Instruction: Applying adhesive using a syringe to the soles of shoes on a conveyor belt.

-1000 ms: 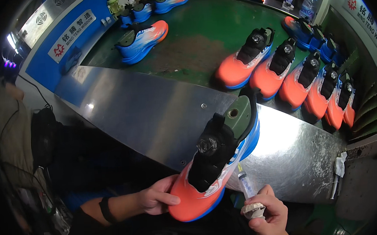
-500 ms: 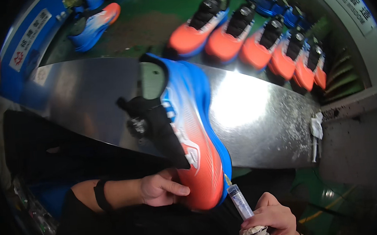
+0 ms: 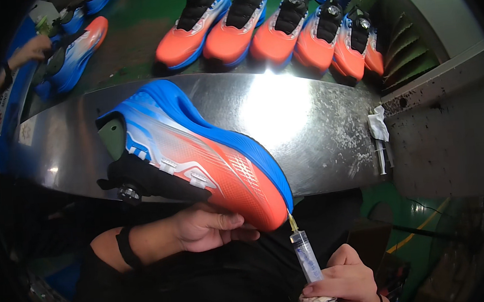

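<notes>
Shoe point(image 3: 198, 159) lies tilted on its side, left hand point(image 3: 208, 229) fingers closed under the toe to steady it, right hand point(image 3: 341, 284) fingers gripping syringe point(image 3: 305, 253), needle at sole seam.

Left hand point(image 3: 208, 229): cups the toe of an orange-and-blue sports shoe with a black dial tongue point(image 3: 198, 159), tipped on its side.
Right hand point(image 3: 344, 284): grips a clear plastic syringe point(image 3: 305, 256), needle touching the toe's sole edge.
Behind: shiny steel panel point(image 3: 318, 123); row of matching orange shoes point(image 3: 278, 33).
</notes>
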`<action>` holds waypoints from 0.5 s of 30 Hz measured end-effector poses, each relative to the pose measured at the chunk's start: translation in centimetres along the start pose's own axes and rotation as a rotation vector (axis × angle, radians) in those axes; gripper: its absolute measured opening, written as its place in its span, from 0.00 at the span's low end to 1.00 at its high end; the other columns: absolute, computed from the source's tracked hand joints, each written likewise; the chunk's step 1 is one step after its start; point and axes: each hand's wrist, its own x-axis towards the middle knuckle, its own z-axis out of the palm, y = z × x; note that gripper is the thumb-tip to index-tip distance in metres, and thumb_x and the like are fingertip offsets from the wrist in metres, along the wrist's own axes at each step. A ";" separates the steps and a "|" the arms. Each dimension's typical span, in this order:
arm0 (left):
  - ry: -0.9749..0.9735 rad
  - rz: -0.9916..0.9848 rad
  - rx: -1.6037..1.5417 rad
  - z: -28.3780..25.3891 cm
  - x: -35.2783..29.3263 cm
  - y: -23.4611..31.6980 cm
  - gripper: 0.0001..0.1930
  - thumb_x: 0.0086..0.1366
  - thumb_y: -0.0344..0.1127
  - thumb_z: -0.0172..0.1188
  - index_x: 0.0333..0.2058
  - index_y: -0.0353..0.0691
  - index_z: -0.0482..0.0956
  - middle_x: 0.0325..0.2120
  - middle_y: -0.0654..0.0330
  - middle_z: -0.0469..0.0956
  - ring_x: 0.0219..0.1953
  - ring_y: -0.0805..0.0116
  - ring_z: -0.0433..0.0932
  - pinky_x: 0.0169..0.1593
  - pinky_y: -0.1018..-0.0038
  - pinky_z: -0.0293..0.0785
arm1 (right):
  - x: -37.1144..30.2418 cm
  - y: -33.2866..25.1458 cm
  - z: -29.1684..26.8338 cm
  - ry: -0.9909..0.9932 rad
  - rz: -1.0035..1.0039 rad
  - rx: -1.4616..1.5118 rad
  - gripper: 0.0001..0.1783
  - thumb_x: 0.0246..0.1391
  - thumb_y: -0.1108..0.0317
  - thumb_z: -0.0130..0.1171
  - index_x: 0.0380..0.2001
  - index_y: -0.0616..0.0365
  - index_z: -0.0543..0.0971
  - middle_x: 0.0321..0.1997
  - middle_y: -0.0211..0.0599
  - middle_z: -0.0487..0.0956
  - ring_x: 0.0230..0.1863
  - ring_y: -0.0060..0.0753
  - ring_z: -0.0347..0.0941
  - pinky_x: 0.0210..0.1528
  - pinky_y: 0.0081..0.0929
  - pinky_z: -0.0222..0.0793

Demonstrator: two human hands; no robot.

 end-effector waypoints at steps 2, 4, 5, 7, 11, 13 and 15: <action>0.026 -0.001 0.007 0.2 0.4 -0.1 0.17 0.67 0.30 0.55 0.54 0.38 0.72 0.51 0.55 0.76 0.55 0.63 0.73 0.59 0.63 0.70 | -0.2 0.0 -0.1 -0.003 0.000 -0.046 0.25 0.43 0.52 0.69 0.37 0.63 0.80 0.29 0.30 0.83 0.24 0.28 0.73 0.32 0.29 0.55; 0.039 0.006 0.009 0.3 0.7 -0.1 0.17 0.67 0.30 0.55 0.54 0.38 0.72 0.51 0.55 0.76 0.55 0.64 0.74 0.59 0.64 0.70 | -0.2 0.0 0.0 -0.005 0.006 -0.076 0.25 0.43 0.52 0.70 0.37 0.63 0.80 0.28 0.30 0.83 0.24 0.29 0.73 0.31 0.29 0.55; 0.045 0.009 0.009 0.5 0.8 -0.2 0.17 0.67 0.30 0.55 0.53 0.38 0.72 0.50 0.55 0.76 0.55 0.64 0.74 0.59 0.65 0.69 | -0.3 0.0 0.1 0.008 0.001 -0.081 0.25 0.43 0.52 0.70 0.37 0.62 0.80 0.28 0.30 0.82 0.23 0.29 0.73 0.31 0.29 0.54; 0.049 0.015 0.016 0.6 1.0 -0.1 0.16 0.67 0.31 0.56 0.53 0.39 0.73 0.50 0.56 0.76 0.55 0.64 0.74 0.59 0.66 0.69 | -0.2 0.0 0.3 0.031 -0.010 -0.090 0.24 0.42 0.53 0.70 0.36 0.62 0.80 0.27 0.30 0.82 0.22 0.28 0.71 0.30 0.29 0.54; 0.052 0.031 0.028 0.8 1.4 -0.1 0.16 0.66 0.31 0.56 0.52 0.39 0.73 0.49 0.56 0.77 0.55 0.65 0.74 0.59 0.66 0.69 | 0.3 0.0 0.6 0.041 -0.030 -0.120 0.23 0.42 0.54 0.71 0.36 0.62 0.80 0.26 0.28 0.81 0.18 0.27 0.66 0.28 0.28 0.53; 0.057 0.034 0.026 0.9 1.5 -0.2 0.16 0.66 0.31 0.56 0.52 0.39 0.73 0.49 0.56 0.77 0.55 0.65 0.73 0.59 0.67 0.70 | 0.6 -0.1 0.6 0.053 -0.054 -0.157 0.23 0.41 0.55 0.71 0.36 0.61 0.80 0.24 0.27 0.80 0.17 0.26 0.64 0.27 0.27 0.52; 0.037 0.043 0.013 0.9 1.6 -0.2 0.16 0.67 0.32 0.56 0.52 0.39 0.73 0.49 0.57 0.77 0.55 0.65 0.73 0.59 0.67 0.70 | 0.9 -0.4 0.4 -0.064 -0.064 -0.246 0.22 0.41 0.56 0.71 0.35 0.61 0.80 0.23 0.26 0.79 0.16 0.26 0.62 0.26 0.27 0.51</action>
